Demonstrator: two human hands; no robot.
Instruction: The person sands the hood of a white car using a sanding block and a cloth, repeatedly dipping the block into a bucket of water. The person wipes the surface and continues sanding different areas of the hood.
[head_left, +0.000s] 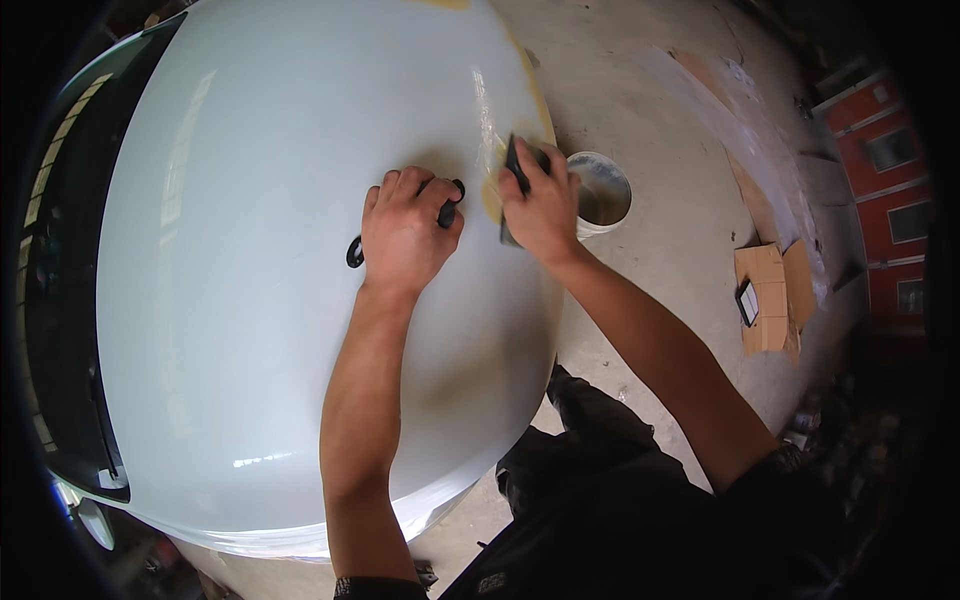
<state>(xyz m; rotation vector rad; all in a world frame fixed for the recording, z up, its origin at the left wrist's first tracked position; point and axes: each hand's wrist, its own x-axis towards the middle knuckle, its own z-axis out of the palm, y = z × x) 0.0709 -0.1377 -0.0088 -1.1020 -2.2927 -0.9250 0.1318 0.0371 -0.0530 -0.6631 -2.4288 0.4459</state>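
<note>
Beneath both arms spreads a pale white car hood (pixel 250 300), with yellowish patches (pixel 491 198) near its right edge. My right hand (pixel 545 208) grips a dark sanding block (pixel 513 165), which lies against the hood beside one of these patches. To its left, my left hand (pixel 408 228) is closed around a black tool (pixel 451 206) with a rounded end, resting over the hood. A black loop (pixel 355 252) shows at the other side of that hand. My palm and fingers hide the tool's middle, so its kind is unclear.
A round bucket (pixel 598 233) with murky liquid stands on the concrete floor (pixel 650 290) by the hood's right edge. Farther right lie an opened cardboard box (pixel 768 290) and plastic sheeting (pixel 775 170). The dark windshield (pixel 70 260) borders the hood at left.
</note>
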